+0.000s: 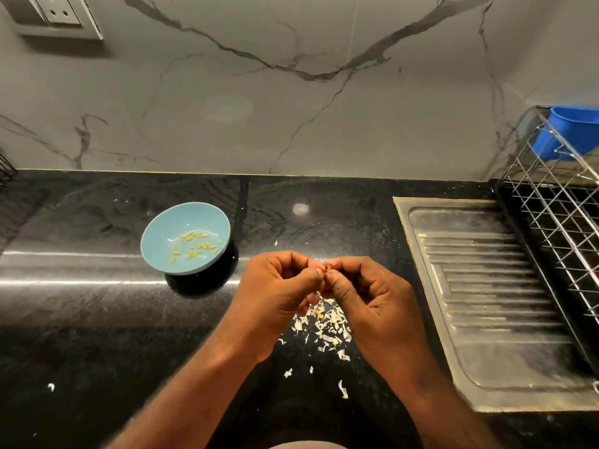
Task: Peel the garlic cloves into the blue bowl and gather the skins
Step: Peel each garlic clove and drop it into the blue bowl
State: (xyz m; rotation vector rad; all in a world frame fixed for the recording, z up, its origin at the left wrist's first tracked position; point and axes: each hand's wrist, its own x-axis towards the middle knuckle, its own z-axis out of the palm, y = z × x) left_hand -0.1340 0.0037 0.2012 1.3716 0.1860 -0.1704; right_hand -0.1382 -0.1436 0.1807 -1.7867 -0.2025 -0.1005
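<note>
I see garlic skins (pixel 327 325) scattered on the black table (pixel 97 319), with the main heap directly below both hands. The left hand (pixel 278 286) and the right hand (pixel 366 293) meet above that heap. Their fingers are curled, and thumbs and fingertips pinch one small garlic clove (pixel 328 271) between them. Farther back on the left, the blue bowl (pixel 162 228) stands on the table and holds peeled cloves (pixel 194 244). On the right lies a steel drainboard (pixel 486 303). Beyond it, a wire rack (pixel 557 215) carries a blue container (pixel 573 131).
</note>
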